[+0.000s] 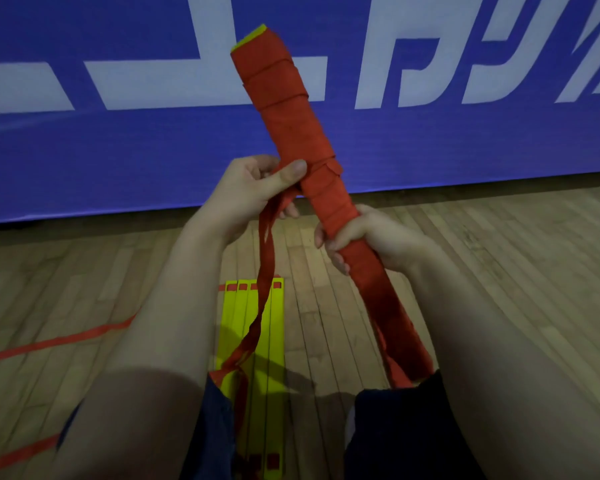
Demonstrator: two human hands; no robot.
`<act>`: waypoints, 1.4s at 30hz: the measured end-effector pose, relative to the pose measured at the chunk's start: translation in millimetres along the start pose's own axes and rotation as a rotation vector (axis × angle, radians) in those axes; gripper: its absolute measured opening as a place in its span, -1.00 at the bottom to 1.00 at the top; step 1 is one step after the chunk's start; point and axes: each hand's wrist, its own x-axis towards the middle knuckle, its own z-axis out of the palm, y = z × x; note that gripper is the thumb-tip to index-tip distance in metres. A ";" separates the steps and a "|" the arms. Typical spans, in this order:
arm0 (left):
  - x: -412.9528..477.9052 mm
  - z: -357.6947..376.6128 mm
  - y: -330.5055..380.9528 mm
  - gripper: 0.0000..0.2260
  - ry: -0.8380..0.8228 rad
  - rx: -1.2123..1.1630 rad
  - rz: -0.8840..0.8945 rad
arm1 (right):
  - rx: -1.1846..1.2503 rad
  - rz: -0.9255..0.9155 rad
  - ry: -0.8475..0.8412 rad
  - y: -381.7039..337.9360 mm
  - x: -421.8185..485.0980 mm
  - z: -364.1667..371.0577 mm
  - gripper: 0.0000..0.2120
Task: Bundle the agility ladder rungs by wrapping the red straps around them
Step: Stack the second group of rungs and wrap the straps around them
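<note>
My right hand (368, 237) clamps the wrapped bundle (284, 109) at frame centre. My left hand (243, 192) pinches the red strap (267, 258); the next turn needs tension and overlap.

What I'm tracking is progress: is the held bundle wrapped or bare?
Wrapped: red strap coils cover the bundle; only its yellow top end shows.

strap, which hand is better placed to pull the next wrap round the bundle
Left. The left hand pinches the loose strap right beside the bundle, while the right hand grips the bundle lower down, holding it steady.
</note>
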 end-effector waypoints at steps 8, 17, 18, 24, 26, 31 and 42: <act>-5.9 -19.2 -1.2 -0.88 -0.190 0.141 -0.086 | 0.059 -0.009 0.237 -1.3 -15.9 -29.8 -0.87; -8.4 -10.2 4.6 -0.80 -0.253 0.227 -0.141 | -0.163 0.002 0.542 5.9 -0.3 -27.9 -0.86; -8.4 -11.1 4.8 -0.79 -0.256 0.227 -0.152 | -0.162 0.001 0.524 5.7 -0.8 -29.4 -0.84; -7.1 -19.2 2.3 -0.81 -0.190 0.262 -0.166 | -0.037 0.071 0.311 2.1 -7.5 -32.0 -0.74; -6.8 -18.8 1.9 -0.81 -0.172 0.245 -0.143 | 0.082 0.061 0.267 2.7 -8.1 -29.4 -0.67; -5.7 -23.4 -0.5 -0.80 -0.104 0.274 -0.139 | -0.040 0.053 0.220 -1.1 -9.6 -28.0 -0.80; -5.9 -0.8 1.8 -0.90 -0.118 0.286 -0.090 | -0.136 -0.030 0.440 -2.3 -2.0 -5.3 -0.59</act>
